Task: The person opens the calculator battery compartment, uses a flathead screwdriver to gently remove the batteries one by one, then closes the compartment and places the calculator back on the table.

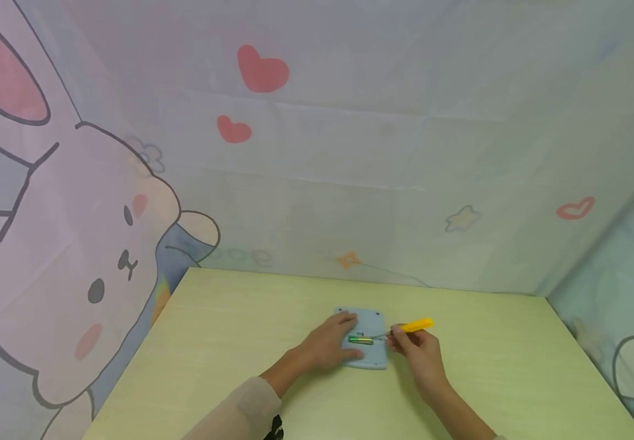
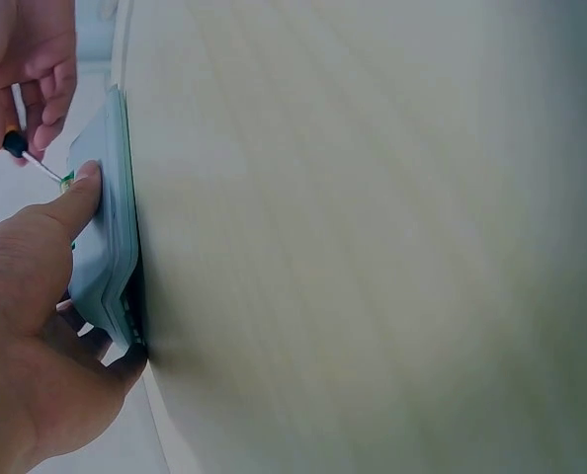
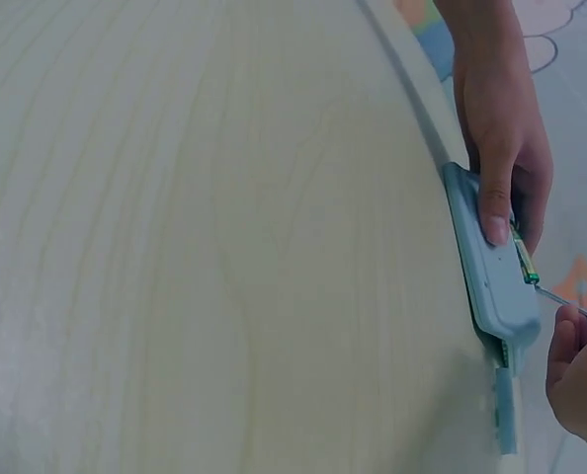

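Observation:
A light blue flat device that looks like a calculator (image 1: 373, 357) lies back up on the table, its battery slot uncovered. Inside that slot sits a slim green battery (image 1: 361, 340). My left hand (image 1: 328, 342) holds the device at its left side, thumb (image 2: 76, 197) on the back and other fingers at the edge. In my right hand (image 1: 418, 354) is a small screwdriver with a yellow handle (image 1: 418, 325), pinched near its black collar (image 2: 15, 143). Its thin metal shaft (image 3: 560, 297) slants down to the battery's right end.
The pale wooden table (image 1: 239, 305) stretches around both hands. Behind it hangs a printed cloth (image 1: 350, 153) with a rabbit and hearts. A light blue strip (image 3: 507, 410) shows beside the device in the right wrist view.

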Demonstrator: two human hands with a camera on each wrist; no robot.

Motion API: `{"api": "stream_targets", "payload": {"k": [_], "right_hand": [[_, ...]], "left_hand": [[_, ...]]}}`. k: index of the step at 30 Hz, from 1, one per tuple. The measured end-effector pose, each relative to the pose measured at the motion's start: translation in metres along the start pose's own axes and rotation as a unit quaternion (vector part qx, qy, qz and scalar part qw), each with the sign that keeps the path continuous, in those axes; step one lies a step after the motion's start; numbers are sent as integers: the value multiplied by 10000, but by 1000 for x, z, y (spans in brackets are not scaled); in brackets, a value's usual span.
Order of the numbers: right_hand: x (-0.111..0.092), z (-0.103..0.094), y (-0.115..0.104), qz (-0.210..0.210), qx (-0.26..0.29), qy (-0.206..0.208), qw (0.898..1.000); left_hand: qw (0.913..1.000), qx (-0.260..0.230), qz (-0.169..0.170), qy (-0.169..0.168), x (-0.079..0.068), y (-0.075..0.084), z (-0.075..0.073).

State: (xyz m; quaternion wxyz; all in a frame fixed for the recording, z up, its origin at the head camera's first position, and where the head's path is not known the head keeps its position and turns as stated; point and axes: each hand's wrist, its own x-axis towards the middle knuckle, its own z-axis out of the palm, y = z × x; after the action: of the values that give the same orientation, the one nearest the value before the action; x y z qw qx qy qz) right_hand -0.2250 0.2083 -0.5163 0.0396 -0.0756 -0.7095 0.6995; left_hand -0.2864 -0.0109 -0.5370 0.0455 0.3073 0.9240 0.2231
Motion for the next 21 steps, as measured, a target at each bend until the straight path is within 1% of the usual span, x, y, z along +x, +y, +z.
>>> {"api": "stream_targets", "payload": {"k": [2, 4, 7, 10, 16, 18, 21], "right_hand": [[-2, 1, -2, -276, -481, -6, 9985], [-4, 2, -4, -535, -986, 20, 9937], [-5, 3, -5, -807, -1451, 68, 9861], [-5, 3, -6, -961, -1620, 108, 9820], [-4, 1, -9, -1154, -1695, 179, 9786], [-3, 0, -10, -1273, -1802, 243, 9751], [-2, -2, -11, -1341, -2002, 339, 9699]], "left_hand": [[10000, -15, 4, 1, 0, 0, 0], [10000, 11, 14, 5, 0, 0, 0], [10000, 35, 34, -6, -1, 1, -1], [10000, 2, 71, -6, -2, 3, -2], [10000, -32, 59, 7, -1, 1, -2], [10000, -11, 61, 3, -1, 1, -2], [10000, 13, 64, 1, -2, 1, -2]]}}
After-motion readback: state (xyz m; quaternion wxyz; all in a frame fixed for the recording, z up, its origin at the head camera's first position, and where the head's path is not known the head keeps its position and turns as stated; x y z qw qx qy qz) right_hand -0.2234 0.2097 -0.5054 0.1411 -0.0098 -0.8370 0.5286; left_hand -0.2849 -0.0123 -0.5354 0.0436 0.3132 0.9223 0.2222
